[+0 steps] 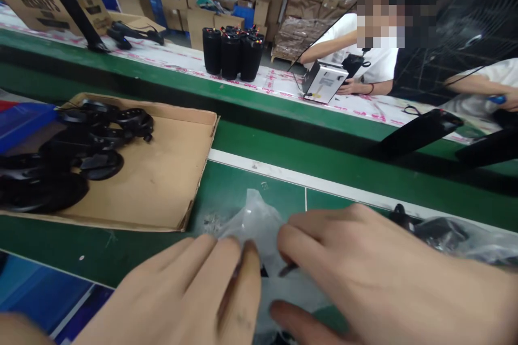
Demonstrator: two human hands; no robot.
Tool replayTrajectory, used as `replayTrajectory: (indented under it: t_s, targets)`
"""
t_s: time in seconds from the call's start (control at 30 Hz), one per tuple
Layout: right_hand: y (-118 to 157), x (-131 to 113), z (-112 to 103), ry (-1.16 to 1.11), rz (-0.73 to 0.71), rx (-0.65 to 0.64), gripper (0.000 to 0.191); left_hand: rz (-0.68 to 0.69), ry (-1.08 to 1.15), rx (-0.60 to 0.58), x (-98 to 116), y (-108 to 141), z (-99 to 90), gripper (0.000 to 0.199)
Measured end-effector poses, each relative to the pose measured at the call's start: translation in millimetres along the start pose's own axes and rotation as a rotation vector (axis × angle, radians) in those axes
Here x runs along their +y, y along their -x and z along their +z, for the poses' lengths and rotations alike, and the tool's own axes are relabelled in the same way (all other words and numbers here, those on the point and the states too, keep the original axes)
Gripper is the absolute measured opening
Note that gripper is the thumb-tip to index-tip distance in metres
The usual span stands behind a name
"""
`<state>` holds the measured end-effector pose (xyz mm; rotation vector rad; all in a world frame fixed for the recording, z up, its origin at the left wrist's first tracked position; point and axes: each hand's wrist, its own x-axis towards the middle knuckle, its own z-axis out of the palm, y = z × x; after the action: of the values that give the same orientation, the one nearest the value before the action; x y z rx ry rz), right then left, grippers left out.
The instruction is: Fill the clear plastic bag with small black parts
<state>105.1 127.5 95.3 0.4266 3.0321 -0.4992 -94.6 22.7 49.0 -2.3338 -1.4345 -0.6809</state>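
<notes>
A translucent plastic bag (259,215) lies crumpled on the green bench, partly hidden by both hands. My left hand (190,285) comes from the lower left, its fingers close together and closed on the bag's near left side. From the right reaches my right hand (368,264), its fingers curled against the bag's right side and its thumb lower down. Small dark bits show between the hands and at the bottom edge; what they are is hidden.
On the left, a shallow cardboard tray (162,188) holds several black devices (97,140). Bagged black items (441,232) lie at the right. Behind, on a raised shelf, stand black cylinders (230,54) and a white box (324,82) beside a co-worker's hand (352,86).
</notes>
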Motion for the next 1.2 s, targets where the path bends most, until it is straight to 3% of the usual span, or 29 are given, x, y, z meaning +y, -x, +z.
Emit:
replayTrajectory:
  t_s: [0.07,0.13,0.2,0.27,0.4,0.47,0.6,0.77,1.0,1.1,1.2]
  targets:
    - [-9.3,-10.8,7.5,0.087,0.037,0.046,0.040,0.033,-0.071,-0.061,1.5,-6.2,-2.1,0.030]
    - [-18.7,-16.5,14.1,0.207,0.051,0.182,0.040,0.017,-0.027,-0.108,1.4,-8.1,-4.3,0.027]
    - [-26.8,-16.2,16.3,0.351,0.043,0.283,0.043,-0.014,0.036,-0.082,0.0,-7.4,-7.3,0.026]
    - [-32.4,-10.7,14.2,0.398,-0.003,0.255,0.041,-0.017,0.039,-0.048,-2.7,-4.6,-10.4,0.028]
    - [-31.4,5.5,6.8,0.180,-0.161,-0.044,0.025,0.018,0.072,-0.069,-9.8,4.5,-12.7,0.032]
    - [-25.6,11.8,5.2,0.096,-0.160,-0.111,0.027,-0.012,0.135,-0.050,-12.4,9.1,-11.2,0.033]
    - [-12.7,21.3,5.3,-0.043,-0.151,-0.114,0.031,-0.064,0.141,-0.030,-15.6,18.3,-7.1,0.029]
    - [-5.8,34.6,6.7,-0.364,-0.159,-0.013,0.038,-0.326,0.187,0.103,-18.2,28.8,-1.7,0.023]
    - [3.5,41.3,9.3,-0.520,-0.135,0.013,0.039,-0.352,0.248,0.063,-22.5,29.9,-5.2,0.019]
    - [0.1,33.9,5.9,-0.367,-0.059,-0.006,0.035,-0.287,0.297,-0.031,-27.2,15.7,-12.9,0.018]
    - [-11.1,20.6,2.9,0.058,0.065,0.051,0.037,-0.201,0.278,-0.233,-29.9,-7.5,-16.6,0.015]
